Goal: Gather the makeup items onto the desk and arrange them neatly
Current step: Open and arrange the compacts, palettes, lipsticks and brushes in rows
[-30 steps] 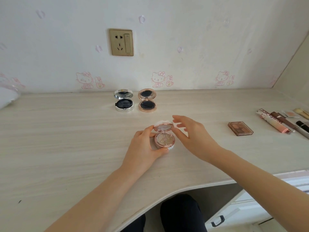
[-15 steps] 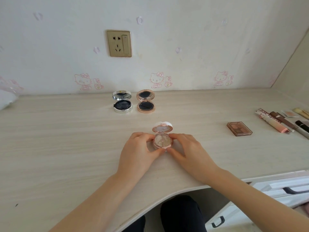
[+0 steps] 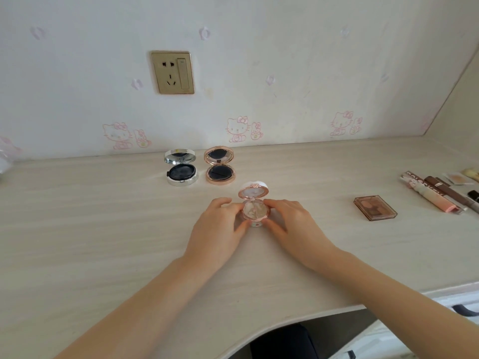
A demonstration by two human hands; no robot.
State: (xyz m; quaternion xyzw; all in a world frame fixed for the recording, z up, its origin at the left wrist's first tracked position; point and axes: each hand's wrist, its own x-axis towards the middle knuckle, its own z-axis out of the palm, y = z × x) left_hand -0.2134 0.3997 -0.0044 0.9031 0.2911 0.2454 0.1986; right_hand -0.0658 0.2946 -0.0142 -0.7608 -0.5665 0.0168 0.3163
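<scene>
A small round pink compact (image 3: 255, 209) stands open on the pale wooden desk (image 3: 77, 229), lid tilted up behind its pale powder pan. My left hand (image 3: 220, 229) holds its left side and my right hand (image 3: 290, 226) holds its right side, fingers curled round the base. Behind it, side by side, stand an open silver compact (image 3: 181, 168) and an open rose-gold compact (image 3: 219, 165), both with dark pans. A brown eyeshadow palette (image 3: 375, 207) lies flat to the right.
Several tubes and sticks of makeup (image 3: 438, 194) lie at the desk's far right edge. A wall socket (image 3: 173, 72) sits above the compacts. The desk front curves inward around my dark-clad knee (image 3: 282, 343); white drawers (image 3: 461, 312) stand lower right.
My right hand came down from above the lid onto the right side of the pink compact. Both hands now hold it, and it has slid slightly away from me.
</scene>
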